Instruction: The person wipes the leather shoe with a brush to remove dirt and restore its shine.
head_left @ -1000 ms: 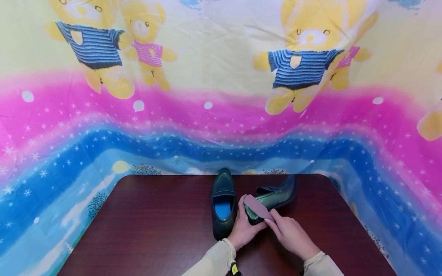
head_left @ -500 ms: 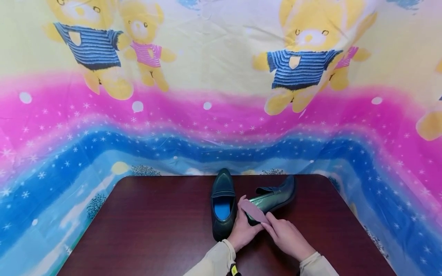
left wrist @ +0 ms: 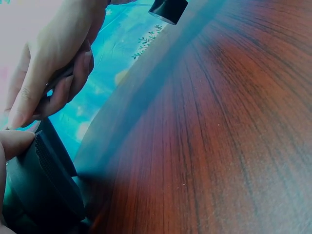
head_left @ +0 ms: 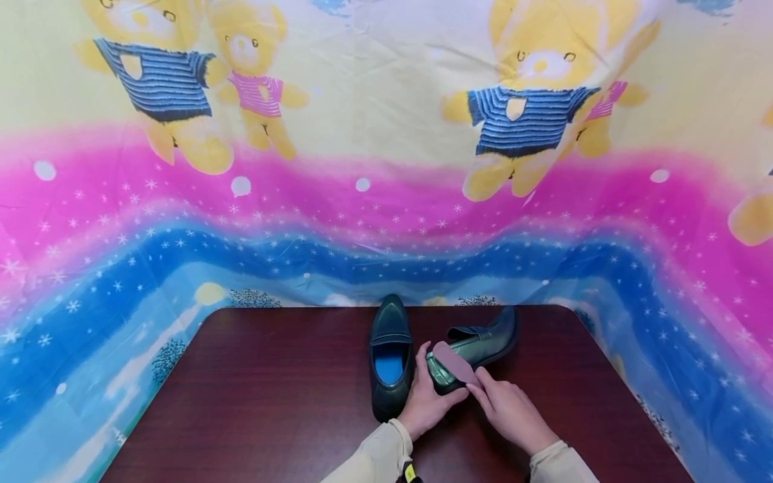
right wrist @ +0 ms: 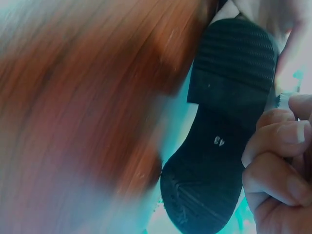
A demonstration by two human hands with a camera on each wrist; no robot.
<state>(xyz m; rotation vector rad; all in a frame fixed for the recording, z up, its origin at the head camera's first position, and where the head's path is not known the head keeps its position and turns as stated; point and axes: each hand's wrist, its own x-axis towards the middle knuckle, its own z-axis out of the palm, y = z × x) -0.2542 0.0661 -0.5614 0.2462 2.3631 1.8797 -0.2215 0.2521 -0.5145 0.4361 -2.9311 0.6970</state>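
Observation:
My left hand (head_left: 425,401) grips the heel end of a dark green shoe (head_left: 492,341), which lies tilted on its side, its sole (right wrist: 219,126) showing in the right wrist view. Between thumb and fingers my right hand (head_left: 513,410) pinches a flat pinkish pad (head_left: 454,363), held over the heel of that shoe. A matching shoe (head_left: 390,329) with a blue inside stands upright just left of my left hand, toe toward the back edge. What lies inside the gripped shoe is hidden by the pad.
The dark red-brown wooden table (head_left: 278,376) has rounded back corners. Behind it and at its sides hangs a cloth (head_left: 362,235) printed with bears and snowflakes.
The pad first shifted left with my right hand, then back to the right, showing more of the shoe's heel. My left hand and both shoes stay nearly where they were.

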